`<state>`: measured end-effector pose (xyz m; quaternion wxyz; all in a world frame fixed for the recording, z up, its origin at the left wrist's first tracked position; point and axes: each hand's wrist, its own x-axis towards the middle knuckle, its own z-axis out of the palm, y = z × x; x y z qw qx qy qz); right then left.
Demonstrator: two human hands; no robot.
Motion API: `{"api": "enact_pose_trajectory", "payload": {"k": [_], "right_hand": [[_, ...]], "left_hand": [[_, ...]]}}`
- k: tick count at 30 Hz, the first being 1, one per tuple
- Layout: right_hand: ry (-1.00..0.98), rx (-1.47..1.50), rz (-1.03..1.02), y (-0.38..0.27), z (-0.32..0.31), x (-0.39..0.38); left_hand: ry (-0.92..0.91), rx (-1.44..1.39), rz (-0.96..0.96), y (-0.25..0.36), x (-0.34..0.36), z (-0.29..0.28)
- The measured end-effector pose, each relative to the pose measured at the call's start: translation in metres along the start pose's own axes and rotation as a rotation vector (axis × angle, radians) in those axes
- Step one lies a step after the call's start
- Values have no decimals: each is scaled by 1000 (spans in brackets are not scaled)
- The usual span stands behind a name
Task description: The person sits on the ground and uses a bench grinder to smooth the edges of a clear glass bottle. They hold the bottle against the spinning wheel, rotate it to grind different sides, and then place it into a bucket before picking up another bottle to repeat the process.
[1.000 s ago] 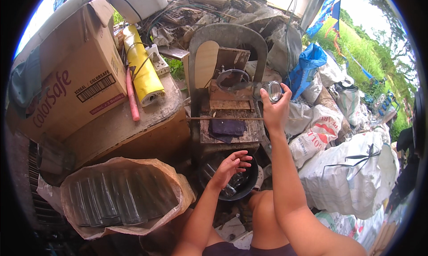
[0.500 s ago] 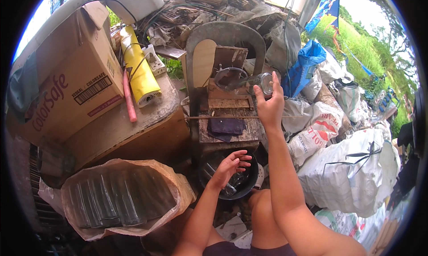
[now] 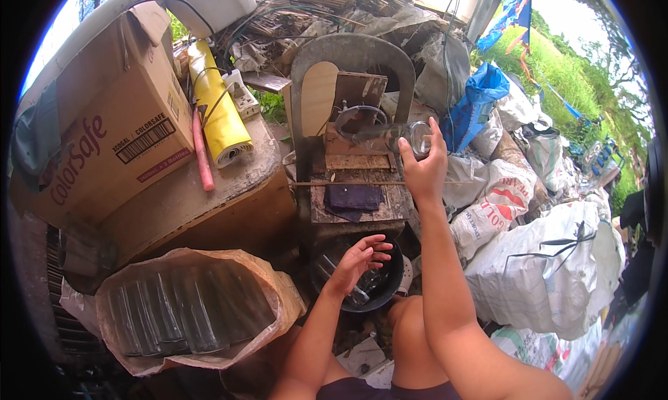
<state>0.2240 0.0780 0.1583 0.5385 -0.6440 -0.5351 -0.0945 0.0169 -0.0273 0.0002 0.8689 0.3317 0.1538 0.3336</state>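
Out in front, my right hand (image 3: 426,171) grips a clear glass bottle (image 3: 390,137) near its base, thumb on one side and fingers on the other. The bottle lies sideways, its narrower end pointing left at a metal ring (image 3: 362,107); whether they touch I cannot tell. That ring stands on a wooden rig set on a grey plastic chair (image 3: 303,66). Lower down, my left hand (image 3: 356,266) hovers with loosely bent, separated fingers and nothing in it. Below it is a dark bucket (image 3: 394,288) with glass pieces inside.
A thin rod (image 3: 313,183) crosses the rig above a folded dark cloth (image 3: 353,197). At lower left, a paper sack (image 3: 282,288) holds several clear glasses. A cardboard box (image 3: 104,114) and yellow roll (image 3: 219,114) rest on a cabinet (image 3: 229,212). Stuffed white sacks (image 3: 536,275) crowd the right.
My right hand and the bottle have shifted slightly down and to the right. The left hand has stayed in place.
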Motion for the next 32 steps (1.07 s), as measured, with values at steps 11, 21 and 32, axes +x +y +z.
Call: {"api": "enact_pose_trajectory", "payload": {"k": [11,21,32], "right_hand": [[13,-34,82,10,-36,-15],[24,-177,378,16,-70,-22],[-13,-290,411,13,-85,-17]], "left_hand": [[-11,10,3,0,1,1],[-31,98,-40,-10,1,5],[174,1084,-436,-22,4,6]]}}
